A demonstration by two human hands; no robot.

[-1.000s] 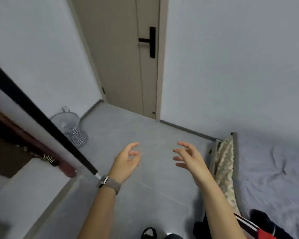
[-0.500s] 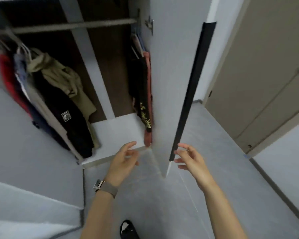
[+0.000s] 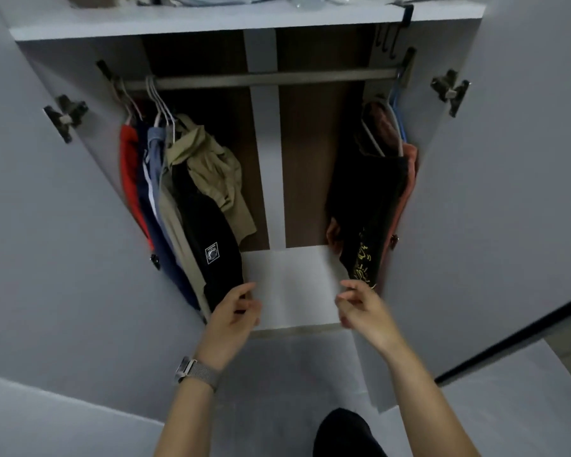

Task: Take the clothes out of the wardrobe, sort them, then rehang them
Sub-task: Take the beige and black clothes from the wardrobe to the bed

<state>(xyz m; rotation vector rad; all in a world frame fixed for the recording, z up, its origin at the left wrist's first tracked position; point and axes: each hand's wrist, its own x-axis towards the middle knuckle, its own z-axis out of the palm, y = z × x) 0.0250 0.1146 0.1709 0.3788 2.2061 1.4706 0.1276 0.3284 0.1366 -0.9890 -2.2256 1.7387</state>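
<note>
Reaching into open wardrobe [image 3: 508, 192], both hands empty, fingers loosely spread: left hand [image 3: 233, 316] by black garment [image 3: 211, 245] in left cluster, right hand [image 3: 363, 308] near black printed garment [image 3: 363, 245]. Advice: lift hanger hooks [image 3: 160, 100] off rail [image 3: 267, 79], don't tug fabric; clear one side first.

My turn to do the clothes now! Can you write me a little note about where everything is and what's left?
Left hand: open, holding nothing, in front of the black garment with a white patch.
Right hand: open, holding nothing, just below the black garment with yellow print.
Wardrobe doors are open. Clothes hang on the rail in two bunches: red, navy, blue, khaki and black on the left; black and rust-coloured on the right.
Done: nothing can be seen taken out.
Left: take the clothes out, sort them, rehang them.
</note>
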